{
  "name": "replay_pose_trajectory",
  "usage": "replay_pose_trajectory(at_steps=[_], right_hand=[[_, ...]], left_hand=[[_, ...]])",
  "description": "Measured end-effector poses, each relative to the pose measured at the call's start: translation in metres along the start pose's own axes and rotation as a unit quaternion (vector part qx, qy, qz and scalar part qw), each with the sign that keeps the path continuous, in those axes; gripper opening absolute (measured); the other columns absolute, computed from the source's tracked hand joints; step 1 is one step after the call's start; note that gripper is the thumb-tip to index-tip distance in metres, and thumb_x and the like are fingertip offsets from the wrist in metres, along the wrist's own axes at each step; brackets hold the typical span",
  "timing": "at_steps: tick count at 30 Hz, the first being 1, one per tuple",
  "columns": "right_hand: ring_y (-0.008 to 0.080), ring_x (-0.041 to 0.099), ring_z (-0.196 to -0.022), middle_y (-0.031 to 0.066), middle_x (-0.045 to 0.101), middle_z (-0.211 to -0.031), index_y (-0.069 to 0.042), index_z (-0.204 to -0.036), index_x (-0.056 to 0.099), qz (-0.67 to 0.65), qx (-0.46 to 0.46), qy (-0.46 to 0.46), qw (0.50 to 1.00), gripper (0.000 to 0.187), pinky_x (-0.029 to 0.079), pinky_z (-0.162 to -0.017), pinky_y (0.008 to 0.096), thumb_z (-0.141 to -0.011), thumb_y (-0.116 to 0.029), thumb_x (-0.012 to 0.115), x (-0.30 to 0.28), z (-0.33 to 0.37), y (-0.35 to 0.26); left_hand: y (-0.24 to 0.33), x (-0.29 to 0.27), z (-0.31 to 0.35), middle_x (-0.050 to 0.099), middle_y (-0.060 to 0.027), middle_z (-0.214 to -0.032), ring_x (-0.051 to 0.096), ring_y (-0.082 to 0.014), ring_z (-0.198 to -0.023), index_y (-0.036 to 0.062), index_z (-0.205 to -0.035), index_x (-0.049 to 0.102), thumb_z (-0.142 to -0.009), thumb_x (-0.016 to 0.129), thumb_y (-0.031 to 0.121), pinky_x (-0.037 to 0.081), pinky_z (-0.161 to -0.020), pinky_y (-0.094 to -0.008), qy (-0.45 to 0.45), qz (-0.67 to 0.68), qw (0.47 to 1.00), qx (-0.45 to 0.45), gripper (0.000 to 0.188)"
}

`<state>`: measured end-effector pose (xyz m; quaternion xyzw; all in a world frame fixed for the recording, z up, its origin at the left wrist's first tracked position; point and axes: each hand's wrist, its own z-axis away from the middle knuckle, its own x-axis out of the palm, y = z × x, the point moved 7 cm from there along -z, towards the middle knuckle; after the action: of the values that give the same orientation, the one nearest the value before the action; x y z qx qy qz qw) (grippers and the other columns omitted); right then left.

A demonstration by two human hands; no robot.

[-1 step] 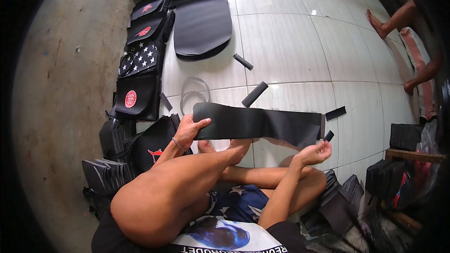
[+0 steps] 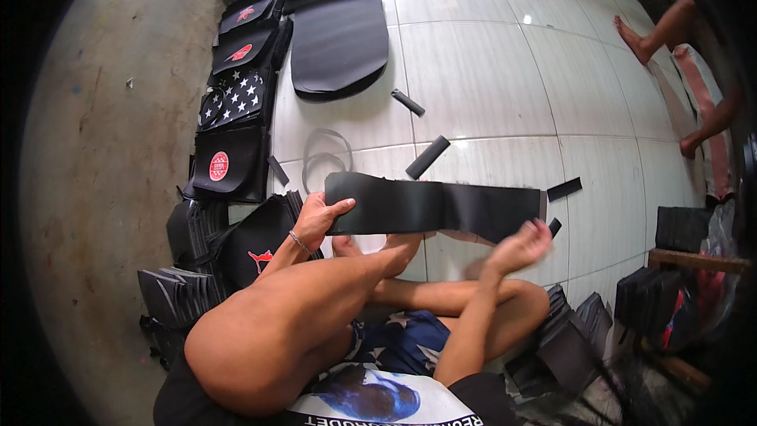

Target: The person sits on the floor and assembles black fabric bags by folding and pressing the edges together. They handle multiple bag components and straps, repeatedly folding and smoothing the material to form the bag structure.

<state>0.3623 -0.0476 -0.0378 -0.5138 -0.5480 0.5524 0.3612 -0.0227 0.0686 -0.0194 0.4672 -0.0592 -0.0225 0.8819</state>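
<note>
My left hand (image 2: 314, 219) is closed on the left end of a long black sheet strip (image 2: 402, 205), with its thumb on top. The strip stretches level to the right, above the pale floor and my feet. At its lower right corner my right hand (image 2: 522, 248) overlaps the strip, fingers curled and smeared by motion, so whether they grip it is unclear. Beyond the strip's right end lies a small black offcut (image 2: 564, 188), and a second small black piece (image 2: 555, 227) shows beside my right fingers.
Black flap pieces with red or star prints (image 2: 230, 164) line the left. A larger rounded black stack (image 2: 341, 43) lies ahead. More offcuts (image 2: 428, 157) and a thin loop (image 2: 330, 150) are on the tiles. Stacked dark pieces (image 2: 564, 347) stand right; another person's foot (image 2: 633, 41) is far right.
My right hand has moved up and slightly left, onto the strip's lower right corner. The left hand and its hold stay the same.
</note>
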Motion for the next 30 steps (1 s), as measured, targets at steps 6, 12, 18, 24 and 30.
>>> replay_pose_trajectory(at_steps=[6, 12, 18, 24, 30], right_hand=[[0.0376, 0.051, -0.127, 0.0223, 0.052, -0.136, 0.003, -0.130, 0.055, 0.021, -0.183, -0.549, 0.815, 0.058, 0.030, -0.112, 0.0467, -0.085, -0.031, 0.071, 0.116, 0.188, -0.069], [0.0214, 0.065, -0.091, 0.0110, 0.069, -0.100, 0.002, -0.102, 0.067, -0.036, 0.044, -0.553, 0.831, 0.021, 0.051, -0.087, 0.0377, -0.095, -0.016, 0.059, 0.114, 0.167, -0.027], [0.0258, 0.057, -0.094, 0.0149, 0.058, -0.104, 0.004, -0.101, 0.058, 0.109, 0.082, 0.146, 0.980, 0.022, 0.047, -0.084, 0.0389, -0.095, -0.017, 0.055, -0.050, -0.020, 0.059], [0.0335, 0.052, -0.121, 0.0187, 0.053, -0.132, 0.001, -0.124, 0.057, -0.011, -0.024, -0.479, 0.877, 0.051, 0.039, -0.103, 0.0442, -0.085, -0.029, 0.072, 0.089, 0.124, -0.065], [0.0309, 0.058, -0.118, 0.0221, 0.061, -0.123, 0.001, -0.122, 0.062, -0.071, -0.042, -0.558, 0.826, 0.038, 0.041, -0.102, 0.0419, -0.092, -0.022, 0.062, 0.117, 0.185, -0.055]], left_hand=[[-0.001, 0.023, -0.003, 0.069, -0.0072, -0.095, 0.064, -0.0117, -0.081, -0.0037, -0.105, 0.064, -0.085, 0.073, 0.009, 0.054, -0.074, -0.0263, -0.046, 0.027, 0.999, 0.009, 0.025], [-0.001, 0.013, 0.003, 0.070, -0.0079, -0.096, 0.065, -0.0115, -0.081, -0.0046, -0.102, 0.065, -0.084, 0.073, 0.008, 0.054, -0.074, -0.0254, -0.029, 0.014, 0.999, 0.009, 0.024], [0.014, 0.011, 0.005, 0.069, -0.0090, -0.096, 0.066, -0.0141, -0.082, -0.0061, -0.105, 0.062, -0.086, 0.070, 0.006, 0.055, -0.077, -0.0279, -0.001, 0.023, 1.000, 0.013, 0.024], [-0.006, 0.031, -0.006, 0.069, -0.0093, -0.096, 0.066, -0.0138, -0.081, -0.0046, -0.104, 0.063, -0.086, 0.070, 0.006, 0.055, -0.076, -0.0278, -0.046, 0.032, 0.998, -0.014, 0.023], [-0.001, 0.016, 0.003, 0.069, -0.0080, -0.098, 0.065, -0.0123, -0.083, -0.0044, -0.106, 0.064, -0.085, 0.072, 0.007, 0.054, -0.076, -0.0268, -0.046, -0.006, 0.999, 0.004, 0.025]])
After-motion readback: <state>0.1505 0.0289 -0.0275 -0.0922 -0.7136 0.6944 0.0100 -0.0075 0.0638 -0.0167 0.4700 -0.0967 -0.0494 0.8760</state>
